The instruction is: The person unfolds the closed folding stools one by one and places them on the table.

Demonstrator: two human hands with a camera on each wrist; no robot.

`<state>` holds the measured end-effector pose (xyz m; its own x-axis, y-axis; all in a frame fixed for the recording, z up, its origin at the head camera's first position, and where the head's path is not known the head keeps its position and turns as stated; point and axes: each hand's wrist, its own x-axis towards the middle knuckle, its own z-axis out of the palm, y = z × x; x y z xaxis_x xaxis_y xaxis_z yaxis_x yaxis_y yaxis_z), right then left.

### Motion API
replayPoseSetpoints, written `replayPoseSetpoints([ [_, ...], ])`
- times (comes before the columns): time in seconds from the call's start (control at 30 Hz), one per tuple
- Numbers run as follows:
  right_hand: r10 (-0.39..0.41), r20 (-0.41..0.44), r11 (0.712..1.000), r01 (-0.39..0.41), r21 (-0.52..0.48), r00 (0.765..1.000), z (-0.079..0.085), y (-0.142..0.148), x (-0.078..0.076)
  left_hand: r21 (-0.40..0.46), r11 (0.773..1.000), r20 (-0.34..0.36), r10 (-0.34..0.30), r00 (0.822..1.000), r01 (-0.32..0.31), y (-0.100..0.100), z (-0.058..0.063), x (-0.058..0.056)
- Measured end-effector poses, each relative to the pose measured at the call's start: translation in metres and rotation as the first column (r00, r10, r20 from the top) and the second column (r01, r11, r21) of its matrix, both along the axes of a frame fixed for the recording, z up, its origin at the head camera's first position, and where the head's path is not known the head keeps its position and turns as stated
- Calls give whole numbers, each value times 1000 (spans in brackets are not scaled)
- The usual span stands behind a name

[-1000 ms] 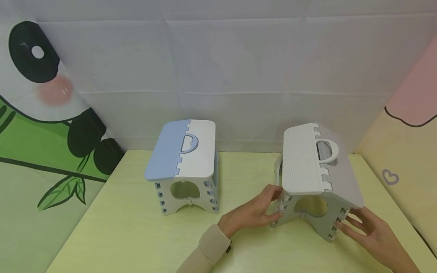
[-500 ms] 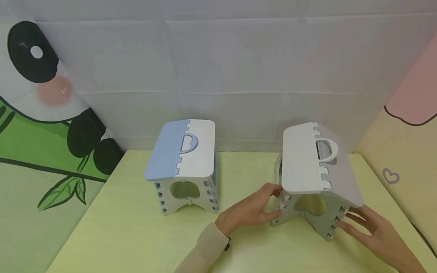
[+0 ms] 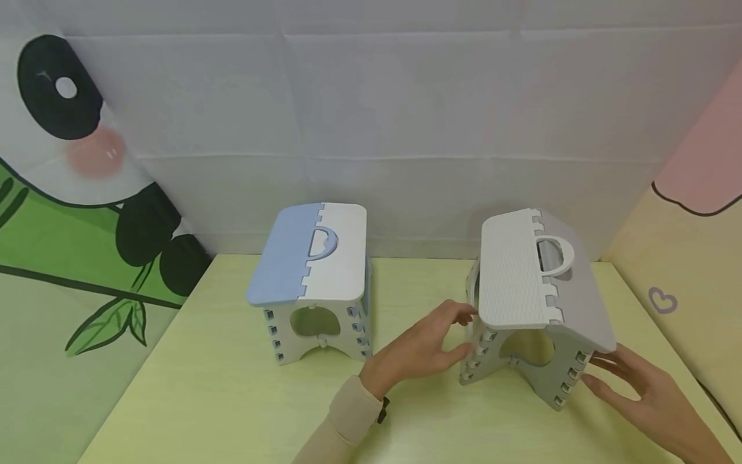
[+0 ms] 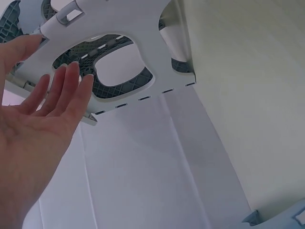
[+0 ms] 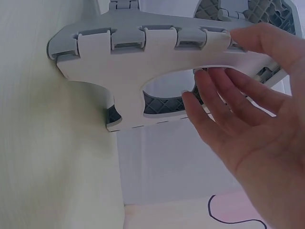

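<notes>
A white-and-grey folding stool (image 3: 513, 270) stands at the right of the table, its grey half of the top sloping down to the right and its white handle loop (image 3: 559, 256) raised. Beside its left leg panel is my left hand (image 3: 417, 348), fingers extended and thumb apart, fingertips near the hinged edge. At the right leg panel, my right hand (image 3: 643, 393) has its fingers partly behind the panel under the grey half. In the right wrist view the thumb overlaps the hinge end and the loosely bent fingers (image 5: 214, 105) lie across the oval opening.
A blue-and-white folding stool (image 3: 336, 258) stands upright to the left with a flat top. Behind the yellow-green table (image 3: 232, 386) hangs a white cloth (image 3: 406, 129), and printed panels flank both sides.
My left hand has drawn back slightly left from the leg panel. My right thumb has moved off the right leg's edge, and the right hand sits a little further right. Both stools stay put.
</notes>
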<state>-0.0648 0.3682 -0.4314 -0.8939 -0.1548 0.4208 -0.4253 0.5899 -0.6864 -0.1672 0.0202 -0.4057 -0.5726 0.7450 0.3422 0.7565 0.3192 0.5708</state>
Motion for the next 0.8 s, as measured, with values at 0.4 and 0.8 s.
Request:
replayPoseSetpoints([
  [0.4,-121,-45,992,123,42,992,8,4,-4,86,994,-115,70,991,-60,-2,8,-2],
  [0.8,-141,-108,990,143,13,984,21,11,-7,184,980,-230,113,967,-71,-4,15,-5],
])
